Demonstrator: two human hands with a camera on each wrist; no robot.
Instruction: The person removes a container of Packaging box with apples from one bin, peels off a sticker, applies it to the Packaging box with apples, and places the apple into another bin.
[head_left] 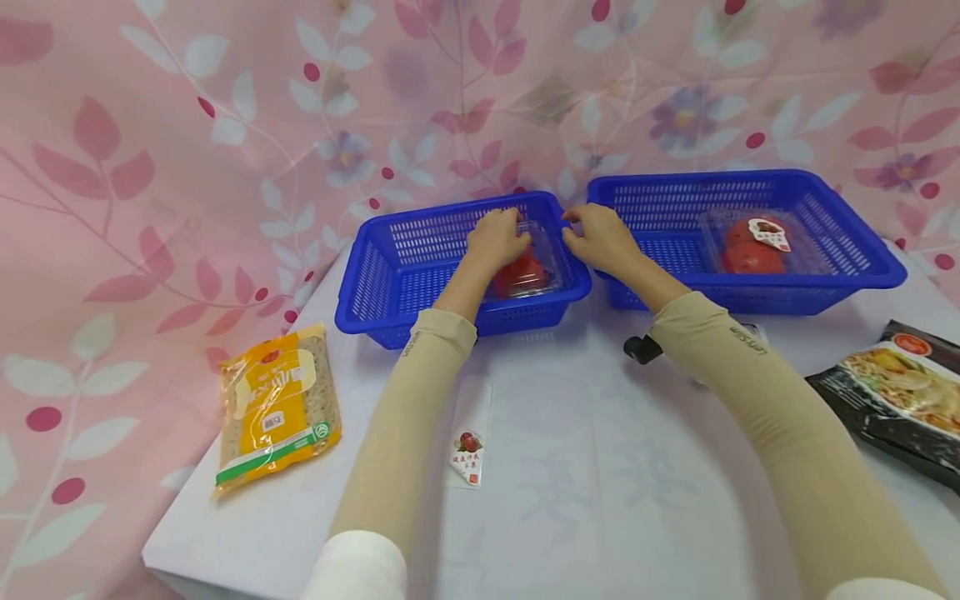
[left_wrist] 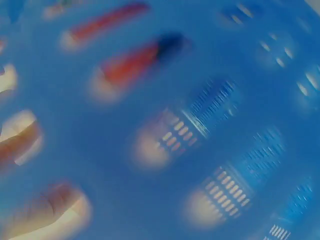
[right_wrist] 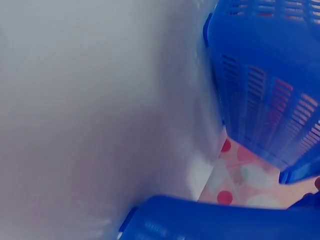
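A: Where are the hands?

B: Both are up at the left blue basket (head_left: 390, 275). The left hand (head_left: 497, 237) is inside it, fingers curled down over the clear box of tomatoes (head_left: 525, 271), gripping it from above. That box sits in the basket's right end, close against the right wall.

A: And the right hand?

B: The right hand (head_left: 600, 240) is at that basket's right rim, in the narrow gap between the two baskets. Its fingers bend toward the rim and the box's corner; whether they actually pinch anything, I cannot tell.

A: How much room is there around it?

B: Tight to the right: the right blue basket (head_left: 847, 250) stands just beside the left one, only a slim strip of table (head_left: 600, 467) between them. It holds a second clear box of tomatoes (head_left: 753, 243) with a label on top, lying toward its middle. The rest of the left basket, left of the hand, is bare floor.

A: What about the table edges?

B: A yellow packet (head_left: 277, 408) lies near the left edge, a dark noodle packet (head_left: 896, 396) at the right edge, partly out of view. A small label card (head_left: 468, 454) lies between the forearms. A small black object (head_left: 641, 348) peeks out beside the right forearm. The middle of the table in front of the baskets is open.

A: The wrist views?

B: Blurred; blue basket mesh fills the left one, and the right one shows basket walls against the table
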